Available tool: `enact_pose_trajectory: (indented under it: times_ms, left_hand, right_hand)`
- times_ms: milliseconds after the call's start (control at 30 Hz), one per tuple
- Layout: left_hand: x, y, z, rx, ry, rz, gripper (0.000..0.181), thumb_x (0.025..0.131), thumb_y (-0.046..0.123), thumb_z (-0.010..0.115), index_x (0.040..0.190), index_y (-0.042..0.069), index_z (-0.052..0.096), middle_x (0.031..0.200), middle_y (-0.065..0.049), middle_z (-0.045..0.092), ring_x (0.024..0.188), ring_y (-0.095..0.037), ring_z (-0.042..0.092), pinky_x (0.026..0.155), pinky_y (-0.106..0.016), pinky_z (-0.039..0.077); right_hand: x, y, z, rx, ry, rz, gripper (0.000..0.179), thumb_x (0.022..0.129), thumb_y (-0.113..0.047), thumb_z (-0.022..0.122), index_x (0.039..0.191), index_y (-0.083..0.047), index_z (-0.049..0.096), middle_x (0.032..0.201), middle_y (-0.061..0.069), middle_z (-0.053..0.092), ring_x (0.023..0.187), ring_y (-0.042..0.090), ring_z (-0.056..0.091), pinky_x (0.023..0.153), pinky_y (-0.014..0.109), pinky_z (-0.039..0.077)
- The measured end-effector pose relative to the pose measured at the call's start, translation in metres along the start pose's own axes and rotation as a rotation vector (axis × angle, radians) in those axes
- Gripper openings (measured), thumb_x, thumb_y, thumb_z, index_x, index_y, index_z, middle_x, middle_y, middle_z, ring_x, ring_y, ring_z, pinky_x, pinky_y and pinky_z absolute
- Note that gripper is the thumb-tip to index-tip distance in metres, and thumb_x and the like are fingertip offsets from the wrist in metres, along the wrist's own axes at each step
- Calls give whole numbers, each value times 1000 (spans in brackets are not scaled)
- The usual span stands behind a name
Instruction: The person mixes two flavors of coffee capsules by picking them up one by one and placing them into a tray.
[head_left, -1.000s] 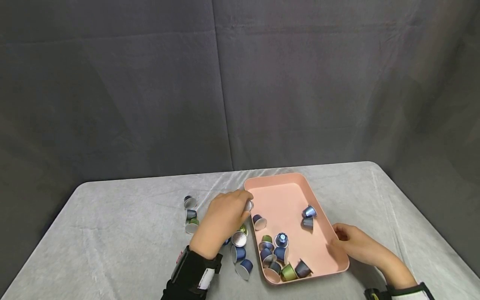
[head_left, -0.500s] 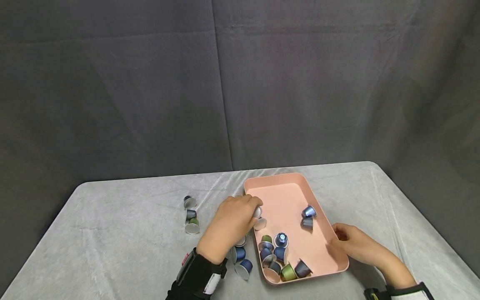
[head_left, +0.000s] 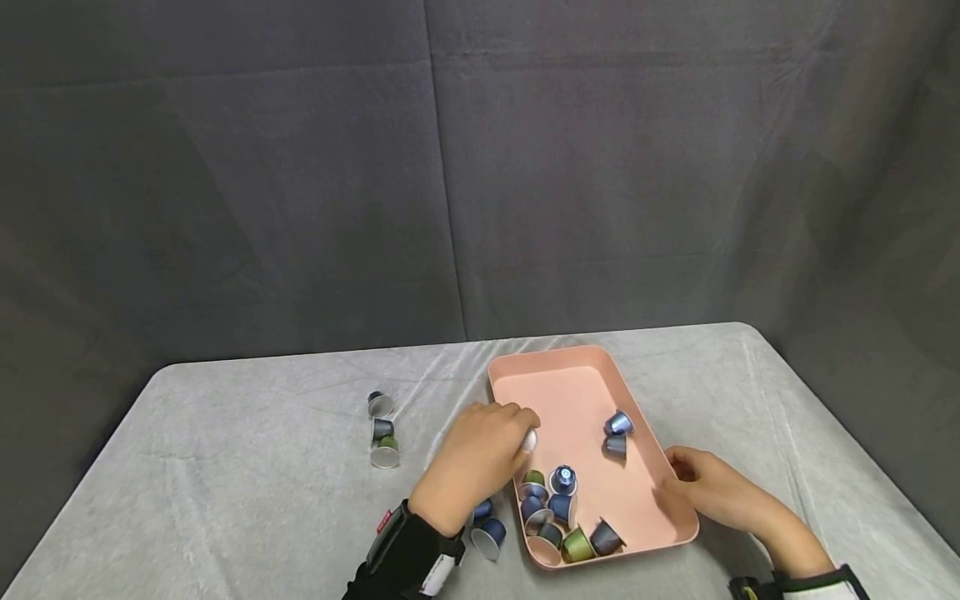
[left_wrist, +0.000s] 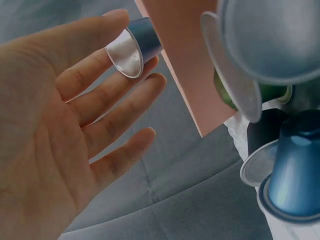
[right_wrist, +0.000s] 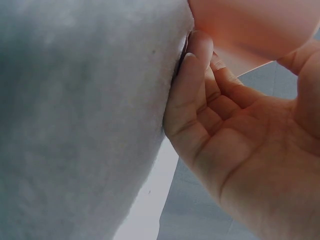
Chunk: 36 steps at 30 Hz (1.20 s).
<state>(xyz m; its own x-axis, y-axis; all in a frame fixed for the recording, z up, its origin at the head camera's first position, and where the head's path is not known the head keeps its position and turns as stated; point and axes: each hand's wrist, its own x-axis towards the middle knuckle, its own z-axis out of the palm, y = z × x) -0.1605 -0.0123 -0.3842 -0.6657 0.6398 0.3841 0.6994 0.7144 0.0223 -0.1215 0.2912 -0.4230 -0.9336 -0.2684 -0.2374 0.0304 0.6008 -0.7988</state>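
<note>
My left hand [head_left: 483, 446] reaches over the left side of the pink tray [head_left: 555, 383] in the head view. Between thumb and fingers it pinches a blue coffee capsule [left_wrist: 146, 39], its silver lid facing the palm in the left wrist view. At the tray's near right corner my right hand [head_left: 712, 487] grips the rim, with the thumb on top and the fingers curled at its outer side. Several capsules lie bunched in the tray's near left part, among them a shiny blue capsule [head_left: 563, 479], a green capsule [head_left: 577, 546] and a dark capsule [head_left: 604, 539].
Two blue-toned capsules [head_left: 618, 423] lie by the tray's right wall. On the grey tablecloth [head_left: 247, 483], a short row of capsules [head_left: 386, 455] stands left of my left hand. A blue capsule [head_left: 490, 537] and another beside it lie near my left wrist, outside the tray.
My left hand has carried the pinched capsule from the tray's left edge rightward and nearer, over the tray. It now covers a capsule lying inside. My right hand stays at the corner.
</note>
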Motion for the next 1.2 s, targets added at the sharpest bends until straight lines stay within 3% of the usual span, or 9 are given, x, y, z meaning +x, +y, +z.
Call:
enact_pose_trajectory:
  times_ms: [167, 400, 967, 1200]
  left_hand:
    - [0, 2, 4, 2, 0, 23, 13, 76, 19, 72, 86, 15, 64, 76, 4, 62, 67, -14, 58, 60, -29, 42]
    - [0, 4, 8, 4, -71, -8, 18, 78, 21, 73, 95, 18, 68, 86, 6, 65, 75, -13, 60, 66, -29, 44]
    - [0, 3, 5, -1, -77, 1, 23, 77, 20, 75, 98, 18, 68, 88, 5, 66, 78, -14, 61, 69, -29, 45]
    - [-1, -8, -6, -25, -107, -92, 31, 77, 24, 76, 105, 17, 66, 93, 4, 66, 84, -14, 62, 75, -32, 46]
  right_hand:
    - [-1, 0, 0, -4, 2, 4, 31, 89, -15, 58, 109, 8, 56, 93, 9, 62, 82, 20, 56, 67, 29, 46]
    - [0, 0, 0, -6, 4, 12, 32, 89, -15, 58, 110, 9, 55, 92, 9, 62, 82, 20, 55, 67, 30, 46]
    - [0, -2, 0, -6, 0, -3, 31, 88, -11, 56, 110, 11, 54, 93, 10, 62, 83, 21, 57, 68, 29, 47]
    - [0, -1, 0, -9, 4, -1, 29, 88, -11, 56, 108, 9, 55, 92, 9, 62, 82, 21, 56, 68, 29, 46]
